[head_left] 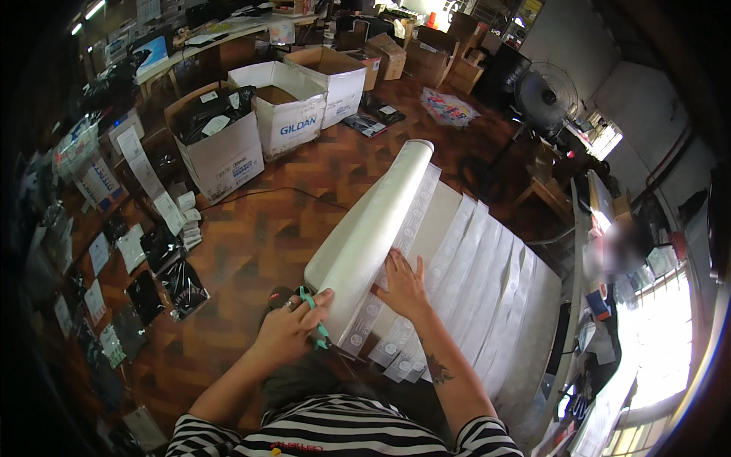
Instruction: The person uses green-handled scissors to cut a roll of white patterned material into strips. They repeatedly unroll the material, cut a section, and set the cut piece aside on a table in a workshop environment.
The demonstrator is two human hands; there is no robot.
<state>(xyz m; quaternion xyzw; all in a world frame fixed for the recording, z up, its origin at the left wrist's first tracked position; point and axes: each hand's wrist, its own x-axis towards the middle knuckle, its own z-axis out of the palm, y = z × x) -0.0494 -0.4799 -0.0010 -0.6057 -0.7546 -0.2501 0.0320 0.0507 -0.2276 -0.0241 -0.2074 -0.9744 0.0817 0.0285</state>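
Note:
A long white roll of sheet material (pixel 369 247) lies slantwise over the pale table (pixel 525 335). Along its right side runs a translucent strip with faint round prints (pixel 411 221). My right hand (pixel 403 286) rests on that strip, open, its fingers spread and pointing away from me. At the near left end of the roll, my left hand (pixel 289 327) is closed around a slim teal tool (pixel 323 335), seemingly scissors; its blades are not clear. The left fingertips touch the roll. More pale printed strips (pixel 464 266) lie side by side to the right.
Large open cardboard boxes (pixel 285 126) stand at the far left, one holding black bags. Packaged garments (pixel 183 286) and a long paper slip (pixel 145 171) are on the left. A standing fan (pixel 544 95) is at the far right, near a cluttered side bench (pixel 601 305).

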